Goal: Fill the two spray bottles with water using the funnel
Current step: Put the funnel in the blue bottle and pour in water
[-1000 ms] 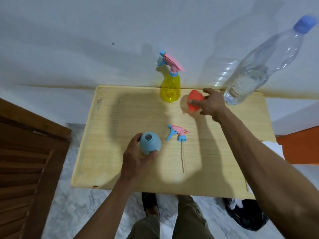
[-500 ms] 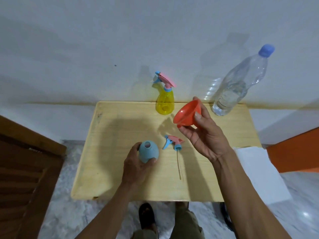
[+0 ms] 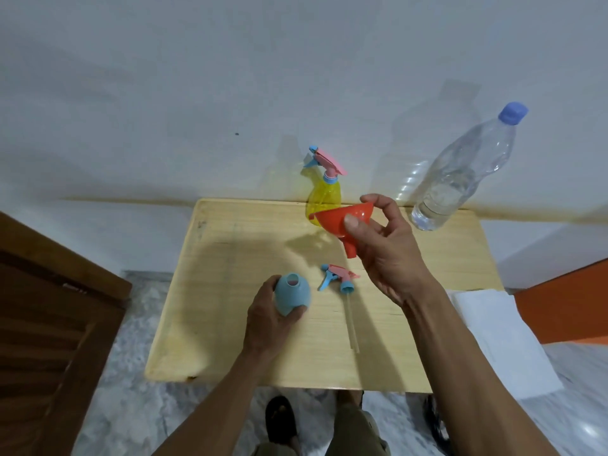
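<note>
Funnel point(image 3: 342, 222) lifted, right hand point(image 3: 385, 255) raised

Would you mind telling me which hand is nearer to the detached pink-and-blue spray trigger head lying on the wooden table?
Right. The right hand, holding the orange plastic funnel, hovers just above the spray trigger head; the left hand grips the blue bottle farther left.

The funnel point(image 3: 342, 222) is orange-red. One spray bottle point(image 3: 292, 297) is light blue; the other bottle point(image 3: 324, 200) is clear yellow, with a pink and blue trigger head. The loose trigger head point(image 3: 339, 278) is also pink and blue. The water bottle point(image 3: 460, 172) is transparent with a blue cap. The table point(image 3: 230, 258) is pale yellow wood with fine grain lines.
</note>
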`<act>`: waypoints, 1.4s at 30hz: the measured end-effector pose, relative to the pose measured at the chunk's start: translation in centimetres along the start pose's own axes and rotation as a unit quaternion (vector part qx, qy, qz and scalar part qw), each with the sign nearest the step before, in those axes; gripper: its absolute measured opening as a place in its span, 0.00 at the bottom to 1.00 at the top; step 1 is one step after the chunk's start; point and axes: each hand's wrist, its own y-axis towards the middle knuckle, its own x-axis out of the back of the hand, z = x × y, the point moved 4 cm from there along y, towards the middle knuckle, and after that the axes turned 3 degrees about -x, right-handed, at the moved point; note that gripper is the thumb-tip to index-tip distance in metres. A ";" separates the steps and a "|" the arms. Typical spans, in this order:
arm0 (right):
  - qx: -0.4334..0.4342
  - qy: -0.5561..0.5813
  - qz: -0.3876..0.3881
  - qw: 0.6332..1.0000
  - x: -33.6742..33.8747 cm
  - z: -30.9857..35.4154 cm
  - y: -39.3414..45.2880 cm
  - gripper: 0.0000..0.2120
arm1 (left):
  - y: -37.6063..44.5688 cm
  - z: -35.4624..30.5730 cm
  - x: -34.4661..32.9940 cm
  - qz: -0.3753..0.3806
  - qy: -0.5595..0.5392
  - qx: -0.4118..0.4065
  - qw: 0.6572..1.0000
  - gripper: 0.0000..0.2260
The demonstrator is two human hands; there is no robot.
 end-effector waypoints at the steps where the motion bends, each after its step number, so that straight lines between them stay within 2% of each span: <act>1: 0.006 -0.059 -0.019 0.998 -0.1 -0.4 -0.1 0.36 | 0.0 0.0 0.0 -0.001 -0.001 0.001 1.000 0.31; 5: 0.033 -0.219 -0.041 0.974 -1.0 -3.0 0.3 0.32 | 0.0 0.1 0.1 -0.001 -0.009 0.006 1.000 0.32; 9: 0.038 -0.317 -0.050 0.946 -0.9 -6.6 1.1 0.35 | -0.1 -0.1 0.2 0.006 -0.016 0.014 1.000 0.35; 12: 0.037 -0.336 -0.052 0.940 -0.3 -8.4 1.3 0.36 | -0.1 -0.1 0.1 0.007 -0.018 0.014 1.000 0.37; 19: 0.040 -0.335 -0.050 0.940 0.2 -10.0 1.3 0.36 | -0.2 0.4 0.0 0.014 -0.011 0.022 1.000 0.35; 27: 0.043 -0.404 -0.029 0.913 0.2 -11.0 -0.1 0.37 | -0.2 -0.1 0.1 0.003 -0.015 0.003 1.000 0.30; 42: 0.060 -0.444 -0.020 0.894 0.7 -10.9 -1.3 0.36 | -0.4 -0.4 0.1 0.006 -0.005 0.004 1.000 0.32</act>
